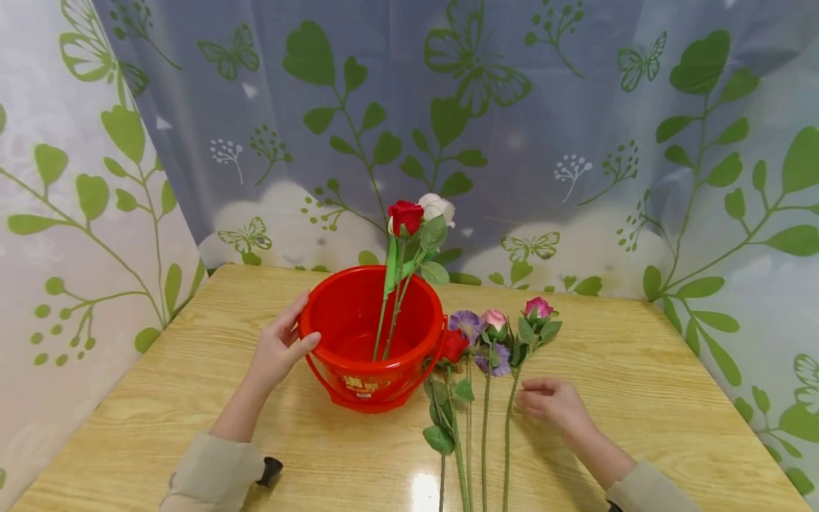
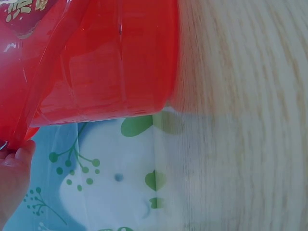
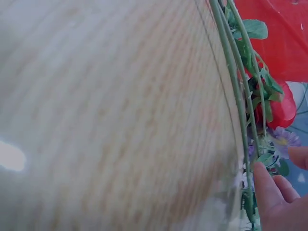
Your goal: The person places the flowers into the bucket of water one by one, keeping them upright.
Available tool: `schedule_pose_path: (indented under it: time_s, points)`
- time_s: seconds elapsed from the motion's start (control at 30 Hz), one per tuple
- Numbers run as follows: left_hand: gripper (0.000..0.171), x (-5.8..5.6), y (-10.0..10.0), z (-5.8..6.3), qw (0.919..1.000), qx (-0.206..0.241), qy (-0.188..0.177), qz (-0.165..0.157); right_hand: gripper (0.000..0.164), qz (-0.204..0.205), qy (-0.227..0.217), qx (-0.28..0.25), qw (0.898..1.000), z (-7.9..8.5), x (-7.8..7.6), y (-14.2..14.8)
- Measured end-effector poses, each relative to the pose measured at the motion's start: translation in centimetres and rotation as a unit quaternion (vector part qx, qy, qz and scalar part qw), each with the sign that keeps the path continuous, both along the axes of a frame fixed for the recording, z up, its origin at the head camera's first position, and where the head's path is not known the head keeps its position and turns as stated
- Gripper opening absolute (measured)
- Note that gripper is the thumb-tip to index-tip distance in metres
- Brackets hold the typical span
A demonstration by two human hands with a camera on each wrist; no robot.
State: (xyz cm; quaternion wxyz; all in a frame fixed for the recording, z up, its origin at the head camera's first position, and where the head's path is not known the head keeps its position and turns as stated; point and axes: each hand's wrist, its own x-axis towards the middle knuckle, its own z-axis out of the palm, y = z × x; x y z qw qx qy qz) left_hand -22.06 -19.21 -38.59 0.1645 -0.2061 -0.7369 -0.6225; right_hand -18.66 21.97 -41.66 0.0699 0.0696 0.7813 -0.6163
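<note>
A pale wooden surface (image 1: 640,370) fills the scene, backed by a curtain (image 1: 576,107) printed with green leaves and butterflies. Near the middle, slightly left, stands a red bucket (image 1: 358,334) with a red rose (image 1: 406,217) and a white rose (image 1: 438,207) upright inside it. The left hand (image 1: 279,348) rests against the bucket's left rim, fingers fairly straight and thumb on the wall. Just right of the bucket lies a row of loose flowers (image 1: 493,334), stems pointing near. The right hand (image 1: 552,402), fingers loosely curled, touches the rightmost stem (image 1: 508,434), holding nothing.
</note>
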Motion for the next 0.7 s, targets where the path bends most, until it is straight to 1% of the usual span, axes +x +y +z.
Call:
schedule_pose_path:
  time_s: [0.13,0.27,0.43,0.53,0.6,0.7]
  points:
    - [0.057,0.0,0.0,0.1,1.0,0.0,0.001,0.0,0.042,0.013,-0.035,-0.055,0.998,-0.4,-0.2,0.4]
    - [0.058,0.0,0.0,0.0,1.0,0.002,0.002,0.0,0.045,0.016,-0.065,-0.102,0.993,-0.8,-0.5,0.8]
    - [0.057,0.0,-0.1,-0.1,1.0,0.0,0.003,0.0,0.045,0.023,-0.083,-0.118,0.989,-1.2,-1.0,1.0]
    - [0.057,-0.1,-0.1,-0.2,1.0,-0.002,0.003,0.001,0.044,0.032,-0.08,-0.128,0.988,-1.4,-1.3,0.9]
    - [0.058,-0.1,-0.2,-0.2,1.0,-0.002,0.003,0.002,0.043,0.031,-0.08,-0.134,0.987,-1.5,-1.4,0.8]
    - [0.058,-0.2,-0.2,-0.2,1.0,-0.003,0.006,0.003,0.042,0.034,-0.082,-0.128,0.988,-1.5,-1.6,0.6]
